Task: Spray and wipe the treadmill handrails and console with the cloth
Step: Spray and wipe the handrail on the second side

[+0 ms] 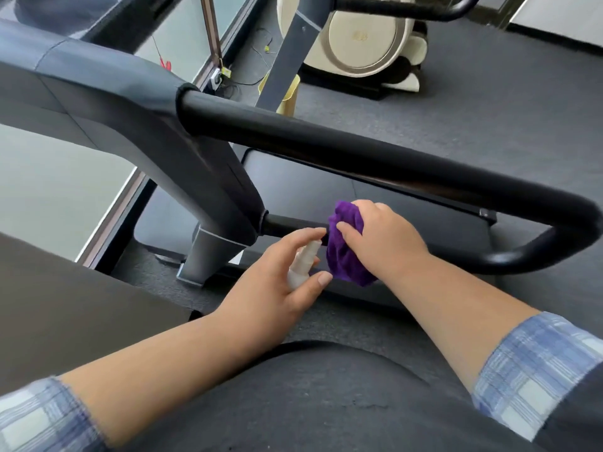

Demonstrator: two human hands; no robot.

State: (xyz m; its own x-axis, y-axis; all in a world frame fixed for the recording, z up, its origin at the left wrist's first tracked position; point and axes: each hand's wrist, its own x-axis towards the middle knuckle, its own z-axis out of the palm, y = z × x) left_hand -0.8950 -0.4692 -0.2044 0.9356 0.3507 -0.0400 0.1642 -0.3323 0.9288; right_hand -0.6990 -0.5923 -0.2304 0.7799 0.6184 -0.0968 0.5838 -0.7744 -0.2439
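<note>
A purple cloth (346,243), bunched into a wad, is wrapped over the lower bar of a treadmill's black handrail (375,154), close to where that bar meets the grey upright (208,190). The right hand (381,236) grips the cloth from above, fingers curled round both fabric and bar, a hold that appears meant to press the cloth against the tube for wiping. Loose folds hang below the bar.

Just beside it, the left hand (280,275) holds a small white spray bottle (301,262), fingers loosely curled about it and one finger stretched over the top near the nozzle, which points toward the cloth and bar. The placement suggests spraying and wiping are being worked together on the same stretch. The bottle's contents cannot be seen.

The upper run of the handrail loops round to the right and back into the lower bar. The console is out of view. Beyond the treadmill, on dark flooring near the frame's top edge, stands a cream-coloured exercise machine (359,37). Checked sleeves (535,370) are pushed up both forearms.
</note>
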